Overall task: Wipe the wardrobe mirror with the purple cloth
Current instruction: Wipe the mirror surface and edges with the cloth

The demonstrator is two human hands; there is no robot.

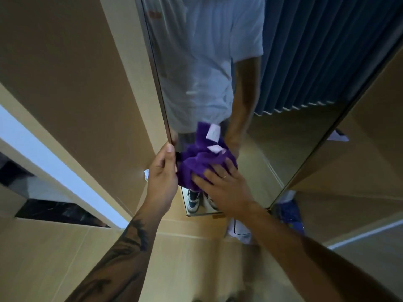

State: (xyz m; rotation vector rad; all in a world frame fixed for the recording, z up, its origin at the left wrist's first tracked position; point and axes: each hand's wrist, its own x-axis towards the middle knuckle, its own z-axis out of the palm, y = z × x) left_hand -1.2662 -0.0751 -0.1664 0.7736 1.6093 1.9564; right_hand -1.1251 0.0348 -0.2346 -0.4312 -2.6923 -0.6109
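The cloth lies against the mirror under the right hand — the left hand grips the mirror's left edge, just beside the cloth.

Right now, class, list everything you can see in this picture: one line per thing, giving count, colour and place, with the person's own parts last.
wardrobe mirror: one, reflective, on the door panel at centre, showing the person's reflection.
purple cloth: one, purple with a pale tag, bunched against the lower mirror.
wardrobe panels: several, beige wood, either side of the mirror.
curtain: one, blue, pleated, seen as a reflection at upper right.
floor: pale wood, at the bottom.
left hand: one, gripping the mirror door's left edge.
right hand: one, ring on a finger, fingers spread, pressing the cloth to the glass.
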